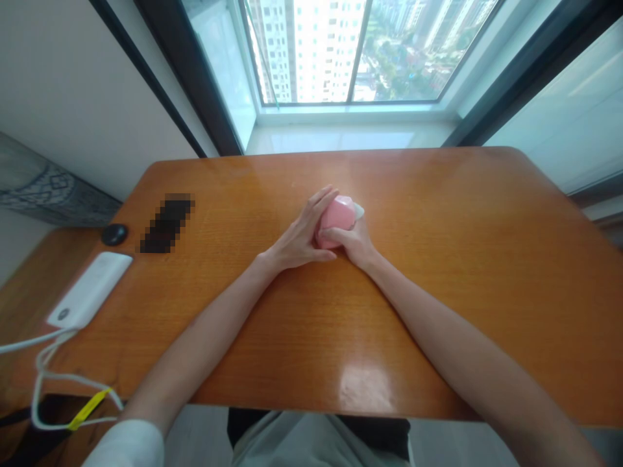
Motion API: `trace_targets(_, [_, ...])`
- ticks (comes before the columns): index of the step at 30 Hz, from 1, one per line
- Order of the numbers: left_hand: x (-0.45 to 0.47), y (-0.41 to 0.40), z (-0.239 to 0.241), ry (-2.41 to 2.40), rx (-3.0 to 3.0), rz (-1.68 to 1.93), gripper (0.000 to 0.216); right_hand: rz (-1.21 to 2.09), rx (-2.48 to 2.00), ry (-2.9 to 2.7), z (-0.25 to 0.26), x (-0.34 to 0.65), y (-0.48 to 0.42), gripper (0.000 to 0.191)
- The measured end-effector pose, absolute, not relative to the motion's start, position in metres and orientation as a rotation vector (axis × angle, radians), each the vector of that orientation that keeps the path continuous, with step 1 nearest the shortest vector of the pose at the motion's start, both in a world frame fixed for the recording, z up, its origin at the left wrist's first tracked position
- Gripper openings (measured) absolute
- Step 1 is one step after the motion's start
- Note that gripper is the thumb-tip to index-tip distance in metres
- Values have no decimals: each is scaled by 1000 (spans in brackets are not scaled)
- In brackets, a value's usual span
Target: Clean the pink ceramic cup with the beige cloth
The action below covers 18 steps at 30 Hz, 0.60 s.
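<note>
A rounded, faceted pink object [338, 214] is between my two hands over the middle of the wooden table [292, 337]; its exact kind does not show. My right hand [359, 243] grips it from the right, thumb across its near face, the other fingers mostly hidden behind it. Beside those fingers a pale whitish piece [359, 211] sticks out; whether it belongs to the pink object I cannot tell. Against the left side lies my left hand [304, 233], fingers stretched along the upper edge and thumb spread out below.
At the table's left lie a blurred-out dark rectangle [168, 224], a round black item [115, 234] and a white power-bank-like box [91, 289]. White cables [39, 363] with a yellow tag [90, 408] trail at the near left corner. A window [350, 52] is beyond the far edge.
</note>
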<state>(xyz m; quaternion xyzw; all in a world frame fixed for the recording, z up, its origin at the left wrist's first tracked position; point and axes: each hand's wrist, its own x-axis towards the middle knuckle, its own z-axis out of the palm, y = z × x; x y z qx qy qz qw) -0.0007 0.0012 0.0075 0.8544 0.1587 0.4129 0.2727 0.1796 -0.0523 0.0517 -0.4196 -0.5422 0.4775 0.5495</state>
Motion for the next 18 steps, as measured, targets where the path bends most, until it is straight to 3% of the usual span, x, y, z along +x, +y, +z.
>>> trace_targets(2, [-10,9,4,456,2424,1040,137,1190,-970,-1262,51,181,-50,36])
trace_targets(5, [-24,16,0,553,2542,1025,139,1303,-909,-1248,49,182,-46,39])
trace_targets(12, [-26,11,-1,608,2667,1028,111,1476,-822,-1178,53,177,-49,40])
trace_targets(15, [-24,6,3,608,2651,1060,107,1464,-816,-1142,49,176,-52,50])
trace_targets(18, [-24,3,6,605,2648,1064,105,1419,-819,-1089,38,175,-51,46])
